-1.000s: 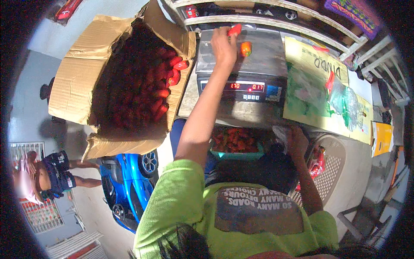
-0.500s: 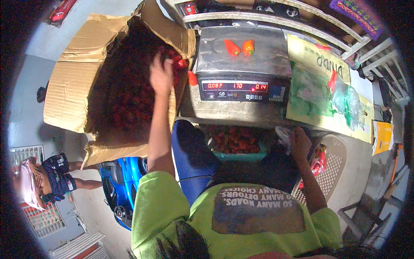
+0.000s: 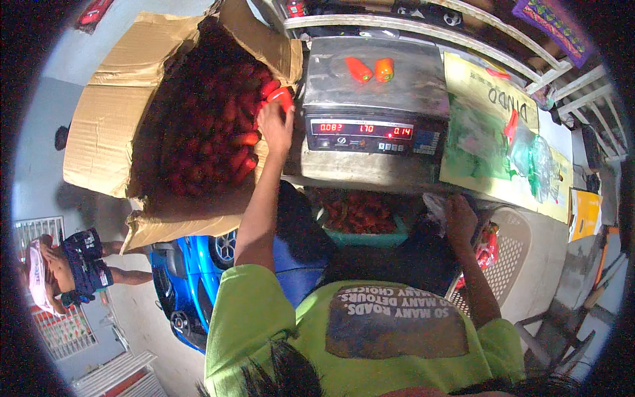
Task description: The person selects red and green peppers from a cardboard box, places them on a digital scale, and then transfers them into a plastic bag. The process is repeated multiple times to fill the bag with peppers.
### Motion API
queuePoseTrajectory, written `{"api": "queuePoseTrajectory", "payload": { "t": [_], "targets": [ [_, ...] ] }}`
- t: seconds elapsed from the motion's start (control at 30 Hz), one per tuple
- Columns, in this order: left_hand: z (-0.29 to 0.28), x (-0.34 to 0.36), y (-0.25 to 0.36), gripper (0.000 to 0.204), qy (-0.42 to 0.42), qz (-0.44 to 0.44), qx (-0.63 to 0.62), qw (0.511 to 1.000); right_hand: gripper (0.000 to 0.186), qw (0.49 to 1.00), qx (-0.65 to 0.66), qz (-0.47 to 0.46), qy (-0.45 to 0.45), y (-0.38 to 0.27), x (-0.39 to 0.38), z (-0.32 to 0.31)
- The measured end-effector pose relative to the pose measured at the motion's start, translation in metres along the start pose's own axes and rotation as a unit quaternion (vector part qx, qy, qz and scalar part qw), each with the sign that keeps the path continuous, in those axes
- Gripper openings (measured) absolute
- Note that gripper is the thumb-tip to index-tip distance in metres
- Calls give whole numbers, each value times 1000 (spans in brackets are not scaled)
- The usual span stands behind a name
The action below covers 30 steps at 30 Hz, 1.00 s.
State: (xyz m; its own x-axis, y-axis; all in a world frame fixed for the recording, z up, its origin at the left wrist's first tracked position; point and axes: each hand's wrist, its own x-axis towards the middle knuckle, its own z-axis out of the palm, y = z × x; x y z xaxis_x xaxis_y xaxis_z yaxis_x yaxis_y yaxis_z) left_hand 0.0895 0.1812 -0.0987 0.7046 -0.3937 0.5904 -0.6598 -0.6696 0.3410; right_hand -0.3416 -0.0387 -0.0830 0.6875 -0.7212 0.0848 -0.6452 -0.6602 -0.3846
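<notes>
My left hand (image 3: 275, 127) is at the right rim of the cardboard box (image 3: 122, 47), its fingers closed around a red pepper (image 3: 282, 98). More red peppers (image 3: 228, 126) fill the box, many of them in shadow. On the scale (image 3: 331, 89) beside it, two peppers lie side by side: a red-orange one (image 3: 358, 69) and an orange one (image 3: 384, 69). My right hand (image 3: 460, 217) is low on the right, closed on a clear plastic bag (image 3: 436, 208); its fingers are partly in shadow. Under the scale's stand, a green tub (image 3: 360, 240) holds dark red peppers.
Right of the scale lies yellow card (image 3: 463, 79) with green and clear plastic bags (image 3: 532, 155) and a red pepper (image 3: 510, 124). A beige perforated basket (image 3: 512, 241) stands by my right arm. White rails (image 3: 410, 28) run behind. Left are a blue toy car (image 3: 192, 278) and a person (image 3: 73, 268).
My left hand has drawn back from inside the box to its right rim and now grips a red pepper. The loose pepper beside the scale no longer shows. My right hand stays put.
</notes>
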Motion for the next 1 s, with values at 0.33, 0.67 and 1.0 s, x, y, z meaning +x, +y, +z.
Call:
{"api": "queuePoseTrajectory", "payload": {
  "t": [0.33,0.67,1.0],
  "targets": [
    [-34,86,-79,44,125,-219,-146,956,13,999,-9,-35,21,9,-1,7],
    [-13,77,-11,37,-153,160,250,943,15,1000,8,12,-17,-1,-5,-6],
    [-13,53,-8,49,-53,10,38,998,15,997,41,-33,55,3,-1,1]
  ]
}}
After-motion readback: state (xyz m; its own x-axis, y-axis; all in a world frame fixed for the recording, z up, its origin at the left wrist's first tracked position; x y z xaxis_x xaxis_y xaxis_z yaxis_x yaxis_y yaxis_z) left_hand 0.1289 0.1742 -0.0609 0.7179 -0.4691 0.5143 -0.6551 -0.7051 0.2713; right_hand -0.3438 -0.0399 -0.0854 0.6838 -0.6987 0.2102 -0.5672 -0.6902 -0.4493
